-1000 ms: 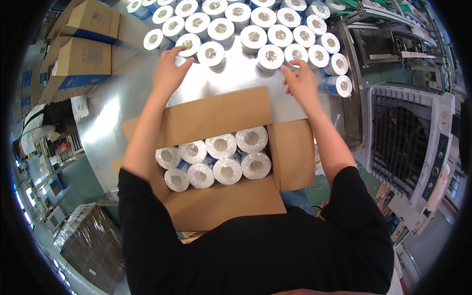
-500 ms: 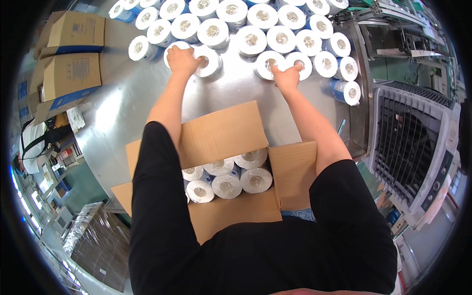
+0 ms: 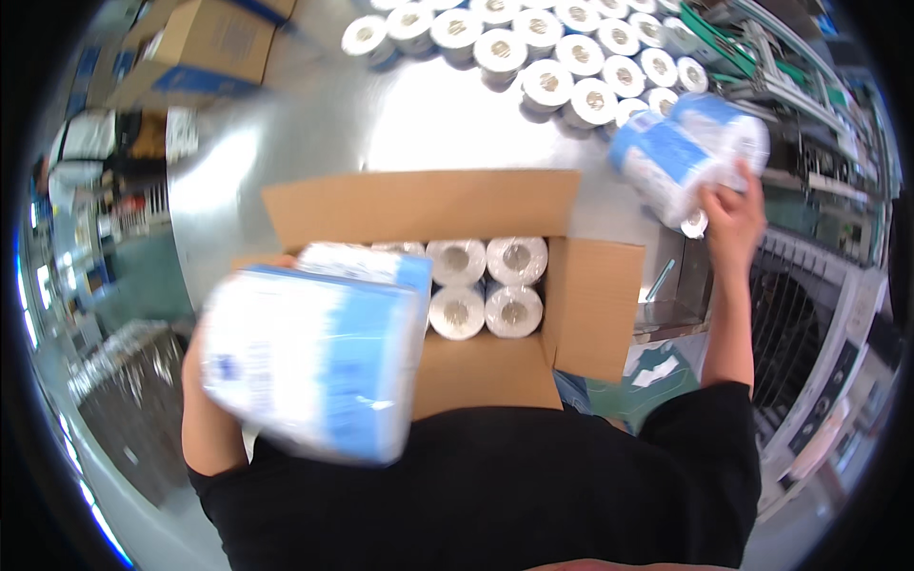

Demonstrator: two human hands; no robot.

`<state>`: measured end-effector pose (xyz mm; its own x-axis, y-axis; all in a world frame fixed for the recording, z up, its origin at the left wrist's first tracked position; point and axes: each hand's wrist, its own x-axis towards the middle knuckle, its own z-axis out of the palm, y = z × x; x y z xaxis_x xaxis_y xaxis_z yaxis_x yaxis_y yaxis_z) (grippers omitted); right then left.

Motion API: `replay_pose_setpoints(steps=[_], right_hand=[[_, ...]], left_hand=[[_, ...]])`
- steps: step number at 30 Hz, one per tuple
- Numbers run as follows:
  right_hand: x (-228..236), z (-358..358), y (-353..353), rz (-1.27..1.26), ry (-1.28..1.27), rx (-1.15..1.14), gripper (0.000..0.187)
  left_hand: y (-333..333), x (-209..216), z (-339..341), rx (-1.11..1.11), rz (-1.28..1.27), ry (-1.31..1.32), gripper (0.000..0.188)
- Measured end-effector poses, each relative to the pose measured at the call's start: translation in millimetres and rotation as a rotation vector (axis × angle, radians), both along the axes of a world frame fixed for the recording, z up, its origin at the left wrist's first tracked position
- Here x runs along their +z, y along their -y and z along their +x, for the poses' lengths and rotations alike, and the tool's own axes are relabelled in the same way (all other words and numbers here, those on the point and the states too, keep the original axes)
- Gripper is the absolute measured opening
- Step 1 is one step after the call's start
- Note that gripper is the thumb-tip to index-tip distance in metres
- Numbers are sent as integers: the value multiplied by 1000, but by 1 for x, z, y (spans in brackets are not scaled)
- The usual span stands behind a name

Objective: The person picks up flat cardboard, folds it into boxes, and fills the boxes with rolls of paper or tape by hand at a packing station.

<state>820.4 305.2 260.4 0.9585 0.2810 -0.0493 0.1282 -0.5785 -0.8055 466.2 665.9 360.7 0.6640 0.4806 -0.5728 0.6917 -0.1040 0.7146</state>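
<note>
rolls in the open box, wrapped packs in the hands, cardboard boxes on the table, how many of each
Bare rolls showing in the open box: 4
Blue and white wrapped packs: 2, one in the left hand, one in the right hand
Cardboard boxes: 3, counting two blurred far-left ones
Total: 9

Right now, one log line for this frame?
left hand: hidden behind wrapped roll pack, low left | right hand: holds second wrapped roll pack, raised right | open cardboard box: part-filled with rolls

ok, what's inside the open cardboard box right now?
Four white rolls stand on end in the cardboard box, cores up. The blue-and-white pack in the left hand covers the box's left part, so nothing there can be seen.
</note>
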Motion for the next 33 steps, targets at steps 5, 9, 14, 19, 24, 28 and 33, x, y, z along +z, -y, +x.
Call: replay_pose_setpoints(steps=[5, 9, 14, 19, 24, 28, 33], right_hand=[[78, -93, -26, 68, 313, 579, 74], [73, -178, -76, -141, -57, 1301, 70], [-20, -262, -154, -133, -205, 1392, 64], [-44, -259, -183, -184, -349, 1401, 72], [-23, -148, -156, 256, -320, 760, 26], [-80, -14, -126, -4, -343, 150, 39], [-165, 49, -113, -501, -489, 124, 81]], left_hand=[[16, -15, -27, -644, 627, -102, 35], [15, -56, -51, -909, 811, -83, 36], [10, -93, -60, -963, 809, 61, 25], [-42, -69, 42, -546, 164, -30, 18], [-78, -148, 182, -523, 690, 160, 41], [-91, -251, 289, -634, 831, -42, 60], [-62, -311, 370, -595, 822, -233, 70]])
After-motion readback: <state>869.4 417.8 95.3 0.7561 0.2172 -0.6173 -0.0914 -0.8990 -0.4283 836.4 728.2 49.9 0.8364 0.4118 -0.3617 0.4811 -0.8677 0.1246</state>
